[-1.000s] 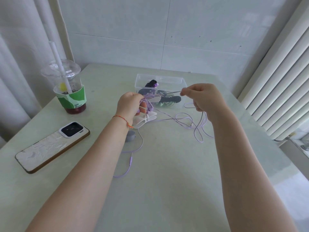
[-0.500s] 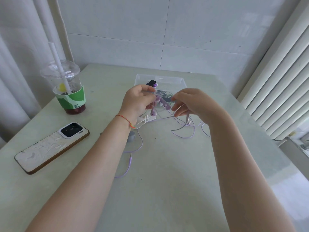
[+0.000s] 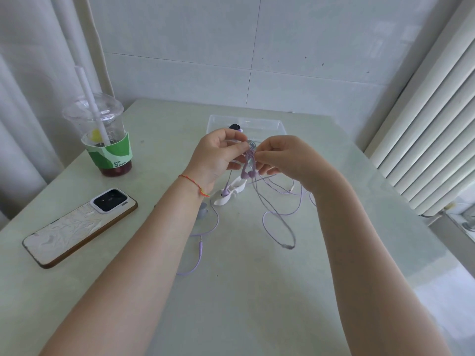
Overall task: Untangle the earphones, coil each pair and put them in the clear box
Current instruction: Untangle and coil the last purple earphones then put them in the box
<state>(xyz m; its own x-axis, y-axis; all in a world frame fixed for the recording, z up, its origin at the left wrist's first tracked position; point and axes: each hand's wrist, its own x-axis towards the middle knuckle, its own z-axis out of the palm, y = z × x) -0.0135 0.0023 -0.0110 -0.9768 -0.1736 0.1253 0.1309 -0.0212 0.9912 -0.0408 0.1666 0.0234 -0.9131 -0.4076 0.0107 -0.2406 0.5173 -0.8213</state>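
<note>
Standing at far left near the table (image 3: 257,304) edge: iced drink cup (image 3: 102,140), then phone (image 3: 79,227) face down. Pinching lilac earphones (image 3: 248,168) between curled fingertips, left hand (image 3: 218,158) and right hand (image 3: 285,158) nearly touching, raised just in front of the clear box (image 3: 272,124). Dangling below the fingers: two earbuds, thin cable in loose loops onto the tabletop, plug (image 3: 200,246) lying under the left forearm. Resting beneath the hands: white holder (image 3: 231,192). Open tabletop toward the near edge and to the right.

head cam | one view | faces forward-down | close over table (image 3: 231,304) | wide-angle
</note>
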